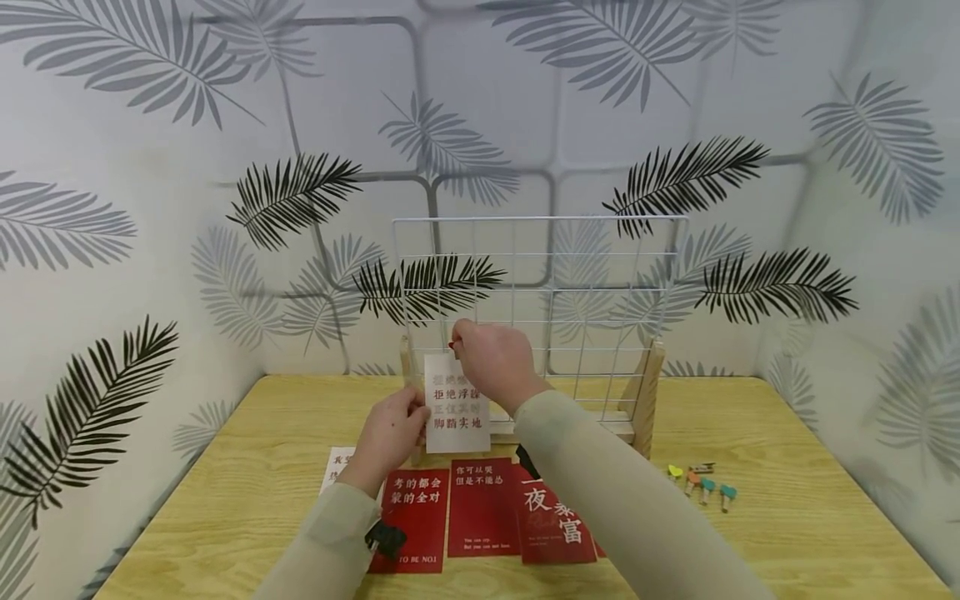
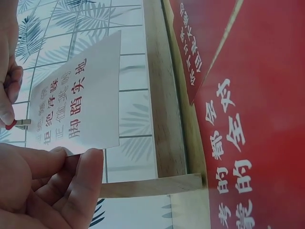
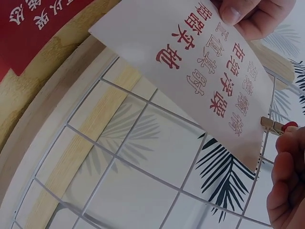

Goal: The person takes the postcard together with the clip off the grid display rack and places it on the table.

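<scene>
A white card (image 1: 457, 437) with red Chinese lettering stands upright against the lower left of a white wire grid (image 1: 540, 218). My left hand (image 1: 392, 429) pinches the card's left edge between thumb and fingers. At the card's top edge, my right hand (image 1: 498, 358) pinches a small wooden clothespin (image 3: 271, 125) with a red end. In the right wrist view the clothespin's tip meets the card's edge beside a grid wire; whether it clamps both cannot be told. The right hand covers part of the card's upper right in the head view.
Wooden posts (image 1: 647, 398) hold the grid up on the table (image 1: 247, 467). Red cards (image 1: 483, 512) lie in a row in front, another white card (image 1: 337, 465) at their left. Several small clothespins (image 1: 707, 492) with coloured heart ends lie at the right.
</scene>
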Tool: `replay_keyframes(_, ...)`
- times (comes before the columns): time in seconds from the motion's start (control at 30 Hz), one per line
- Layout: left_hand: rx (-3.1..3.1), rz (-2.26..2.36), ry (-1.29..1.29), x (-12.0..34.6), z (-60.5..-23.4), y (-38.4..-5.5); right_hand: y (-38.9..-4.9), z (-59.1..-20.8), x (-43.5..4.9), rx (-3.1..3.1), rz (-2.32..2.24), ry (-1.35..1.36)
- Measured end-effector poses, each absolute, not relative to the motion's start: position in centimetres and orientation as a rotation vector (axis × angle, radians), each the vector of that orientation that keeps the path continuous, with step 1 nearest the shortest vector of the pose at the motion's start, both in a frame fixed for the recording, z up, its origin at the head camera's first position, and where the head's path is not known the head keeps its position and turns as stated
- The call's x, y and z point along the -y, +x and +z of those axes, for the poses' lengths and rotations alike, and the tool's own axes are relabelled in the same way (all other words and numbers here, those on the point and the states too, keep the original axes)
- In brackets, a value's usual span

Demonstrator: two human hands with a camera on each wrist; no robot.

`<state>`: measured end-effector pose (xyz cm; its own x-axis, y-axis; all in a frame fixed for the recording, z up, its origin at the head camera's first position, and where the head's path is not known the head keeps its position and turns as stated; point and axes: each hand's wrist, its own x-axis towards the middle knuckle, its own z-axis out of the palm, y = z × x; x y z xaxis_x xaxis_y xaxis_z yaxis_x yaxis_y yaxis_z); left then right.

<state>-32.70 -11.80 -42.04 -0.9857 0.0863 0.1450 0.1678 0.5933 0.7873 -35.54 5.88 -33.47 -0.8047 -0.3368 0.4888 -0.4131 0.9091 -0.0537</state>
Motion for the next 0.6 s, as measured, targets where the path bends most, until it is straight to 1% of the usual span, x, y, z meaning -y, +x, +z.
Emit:
replay_keyframes(0.2, 2.723, -1.384, -0.226, 12.0, -42.0, -32.8, -35.5, -33.5, -6.2, 2.616, 0.244, 0.529)
replay_keyframes(0.6, 2.749, -1.290, -0.259, 12.8, -41.6, -32.3, -34.8, -32.9, -7.3, 2.580, 0.335, 0.567)
